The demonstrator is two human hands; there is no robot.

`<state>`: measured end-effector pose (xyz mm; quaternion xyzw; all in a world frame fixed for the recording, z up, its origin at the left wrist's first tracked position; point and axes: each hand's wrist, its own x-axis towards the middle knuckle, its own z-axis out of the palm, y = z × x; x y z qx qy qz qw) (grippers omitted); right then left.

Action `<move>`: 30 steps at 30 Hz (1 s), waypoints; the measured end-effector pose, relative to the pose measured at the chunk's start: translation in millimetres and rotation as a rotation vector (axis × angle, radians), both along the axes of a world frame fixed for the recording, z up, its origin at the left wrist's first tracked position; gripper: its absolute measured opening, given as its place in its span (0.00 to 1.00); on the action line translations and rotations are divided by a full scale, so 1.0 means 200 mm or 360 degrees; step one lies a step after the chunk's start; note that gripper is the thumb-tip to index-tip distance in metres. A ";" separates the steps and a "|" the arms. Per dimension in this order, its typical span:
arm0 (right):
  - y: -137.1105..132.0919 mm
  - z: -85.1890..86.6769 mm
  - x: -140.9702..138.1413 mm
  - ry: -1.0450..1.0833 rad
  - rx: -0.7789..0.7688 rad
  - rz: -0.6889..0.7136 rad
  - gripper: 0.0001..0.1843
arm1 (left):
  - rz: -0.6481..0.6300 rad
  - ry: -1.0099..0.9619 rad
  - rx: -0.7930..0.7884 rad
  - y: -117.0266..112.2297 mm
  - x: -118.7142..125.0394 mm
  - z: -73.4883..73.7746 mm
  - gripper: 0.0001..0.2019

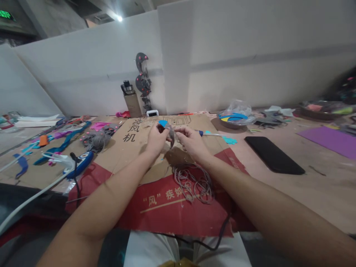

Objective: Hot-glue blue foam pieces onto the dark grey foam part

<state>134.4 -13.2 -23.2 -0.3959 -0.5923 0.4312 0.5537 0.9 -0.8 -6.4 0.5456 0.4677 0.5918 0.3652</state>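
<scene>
Here, flattened cardboard covers the middle of a pinkish table, with pale partition panels standing behind. A small grey piece is up between the left hand and the right hand, beyond a tangle of cord. Both forearms reach forward and converge; the left pinches the grey piece, while the right is curled just beside it, gripping or not I cannot tell

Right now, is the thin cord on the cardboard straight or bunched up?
Bunched up: the thin cord lies in overlapping loops on the cardboard.
</scene>
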 end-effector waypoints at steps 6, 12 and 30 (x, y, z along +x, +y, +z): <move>-0.02 0.02 0.00 -0.0152 0.0120 -0.0098 0.11 | 0.0119 -0.0160 0.0023 0.04 -0.06 0.01 0.04; -0.01 0.04 0.02 -0.0215 0.0131 -0.0188 0.15 | -0.0076 -0.0363 -0.0129 -0.02 -0.03 0.05 0.05; 0.08 -0.04 0.09 -0.0304 0.0040 -0.0261 0.16 | -0.0429 -0.0593 -0.0469 0.01 -0.05 0.06 0.03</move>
